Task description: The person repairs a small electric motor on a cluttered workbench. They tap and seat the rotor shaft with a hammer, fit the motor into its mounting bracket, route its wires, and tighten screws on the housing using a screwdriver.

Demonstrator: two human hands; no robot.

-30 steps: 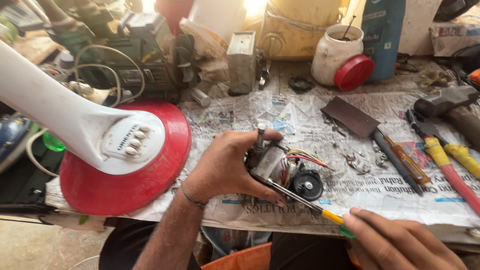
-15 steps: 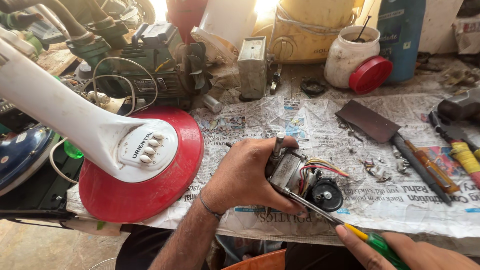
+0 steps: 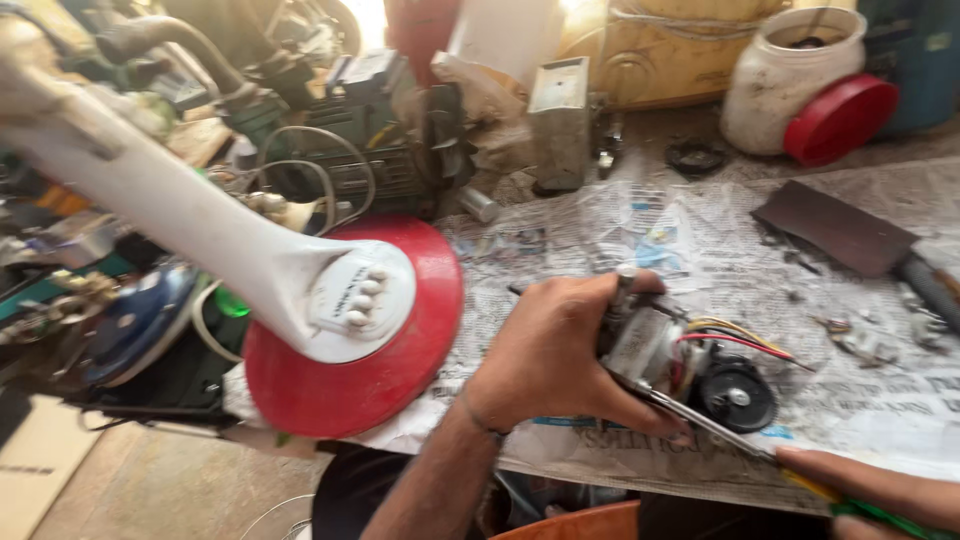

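Clamped around a small motor, the left hand holds it just above the newspaper, fingers wrapped over the top and thumb underneath. Coloured wires run out of the motor toward three o'clock, and a black round part sits just beside it on the paper. At five o'clock the right hand comes in from the frame's corner, closed on a screwdriver whose metal shaft reaches up to the motor's underside; its handle shows yellow and green at the fingers.

Newspaper sheets cover the workbench and are creased and stained. At nine o'clock from the motor a red round fan base lies on the paper's edge, with a white stand rising from it toward ten o'clock, buttons on its foot. At two o'clock a dark flat blade rests on the paper.

Farther back, at twelve o'clock, stands a grey metal box; at one o'clock a white jar with a red lid leaning against it. Cluttered machine parts and cables fill the far left. Bare floor shows at seven o'clock.
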